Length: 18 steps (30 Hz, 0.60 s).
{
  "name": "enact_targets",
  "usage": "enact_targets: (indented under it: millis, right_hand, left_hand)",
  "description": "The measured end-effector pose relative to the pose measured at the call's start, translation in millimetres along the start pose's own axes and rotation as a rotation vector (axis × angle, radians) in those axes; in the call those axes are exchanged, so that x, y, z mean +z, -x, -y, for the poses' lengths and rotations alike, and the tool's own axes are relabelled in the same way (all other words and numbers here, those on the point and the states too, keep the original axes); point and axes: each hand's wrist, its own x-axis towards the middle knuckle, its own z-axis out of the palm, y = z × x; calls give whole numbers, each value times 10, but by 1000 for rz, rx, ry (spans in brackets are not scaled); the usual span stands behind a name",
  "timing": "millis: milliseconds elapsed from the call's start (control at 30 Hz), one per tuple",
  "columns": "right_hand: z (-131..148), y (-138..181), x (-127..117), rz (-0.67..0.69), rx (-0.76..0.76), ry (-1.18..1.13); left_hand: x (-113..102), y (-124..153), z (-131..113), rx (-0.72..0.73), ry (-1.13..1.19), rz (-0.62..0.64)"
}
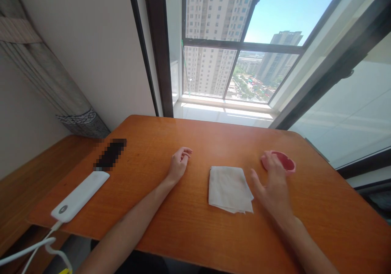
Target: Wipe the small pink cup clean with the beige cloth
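On the wooden table [146, 143], my left hand [179, 164] rests on its side, fingers loosely curled and nothing visible in them. A folded white cloth [229, 190] lies flat between my two hands, its loose corners toward the right. To the right of the cloth, my right hand [275, 186] reaches over a small pink dish [287, 163] with a notched rim. Its thumb is spread away from the fingers. The fingertips cover the dish's left part; whether they touch it I cannot tell.
A white power bank [80, 196] with a cable [56, 225] lies at the table's left edge, beside a pixelated dark object [110, 155]. Behind the table stands a large window [238, 45]. A grey curtain [51, 66] hangs at the left.
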Motion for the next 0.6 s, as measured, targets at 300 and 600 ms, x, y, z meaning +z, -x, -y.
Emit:
enact_targets:
  millis: [300, 600]
  right_hand:
    - [458, 641, 287, 511, -265, 50]
    - [-1257, 1046, -450, 389, -22, 371]
  left_hand:
    - [-4, 13, 1, 17, -24, 12]
    - [2, 12, 19, 24, -35, 23]
